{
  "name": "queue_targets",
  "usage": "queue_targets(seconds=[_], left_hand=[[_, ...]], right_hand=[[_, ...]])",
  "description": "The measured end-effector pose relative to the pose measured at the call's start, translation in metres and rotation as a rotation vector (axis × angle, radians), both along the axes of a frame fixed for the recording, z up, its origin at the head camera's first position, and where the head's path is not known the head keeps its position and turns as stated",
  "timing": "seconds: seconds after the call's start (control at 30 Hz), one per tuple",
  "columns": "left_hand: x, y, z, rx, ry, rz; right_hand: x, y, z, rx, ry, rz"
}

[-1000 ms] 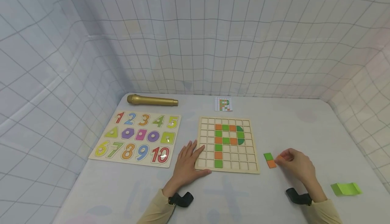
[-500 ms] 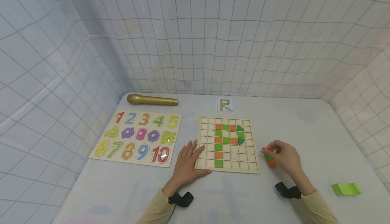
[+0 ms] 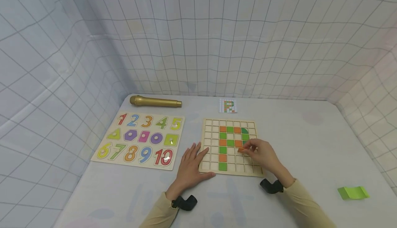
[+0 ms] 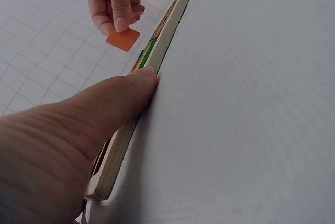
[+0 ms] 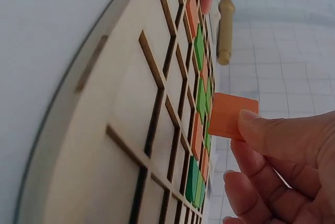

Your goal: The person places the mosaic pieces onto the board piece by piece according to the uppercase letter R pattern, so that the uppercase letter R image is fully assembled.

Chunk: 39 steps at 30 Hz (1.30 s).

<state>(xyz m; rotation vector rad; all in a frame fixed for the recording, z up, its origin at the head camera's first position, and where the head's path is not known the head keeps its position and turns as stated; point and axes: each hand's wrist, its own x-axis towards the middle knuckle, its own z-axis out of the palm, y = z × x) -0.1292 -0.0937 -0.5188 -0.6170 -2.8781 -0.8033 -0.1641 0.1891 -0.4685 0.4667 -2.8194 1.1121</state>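
Note:
My right hand pinches an orange square tile between thumb and fingers, above the wooden grid board. In the right wrist view, the orange tile is held apart from the board surface. Green and orange tiles form a letter P in the grid, its lower curve partly covered by my right hand. My left hand rests at the board's left side with fingers spread over its edge. The left wrist view has its thumb lying against the near edge of the board.
Left of the board lies a number-and-shape puzzle. A gold microphone is behind it. Behind the grid board lies a small pattern card. A bright green folded piece sits at the far right.
My right hand has carried the orange tile left from the table to above the board. The two tiles left on the table are now out of sight around my right wrist. My left hand stays put.

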Motion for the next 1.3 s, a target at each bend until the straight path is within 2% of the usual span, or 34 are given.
queue_targets(seconds=[0.13,0.33,0.7,1.1,1.3], left_hand=[[0.0,0.0,-0.001,0.004,0.004,-0.003],[-0.001,0.0,-0.003,0.001,0.01,-0.002],[0.0,0.0,-0.003,0.011,0.009,-0.004],[0.001,0.0,0.003,0.024,0.004,-0.007],[0.002,0.0,0.004,0.014,0.006,-0.007]], right_hand=[[-0.006,-0.012,-0.003,-0.002,0.002,0.034],[-0.012,-0.025,-0.004,0.03,-0.029,0.041],[-0.015,-0.033,-0.004,0.079,-0.084,0.046],[-0.017,-0.038,-0.004,0.172,0.014,0.012],[-0.017,-0.041,-0.004,0.215,0.018,-0.016]])
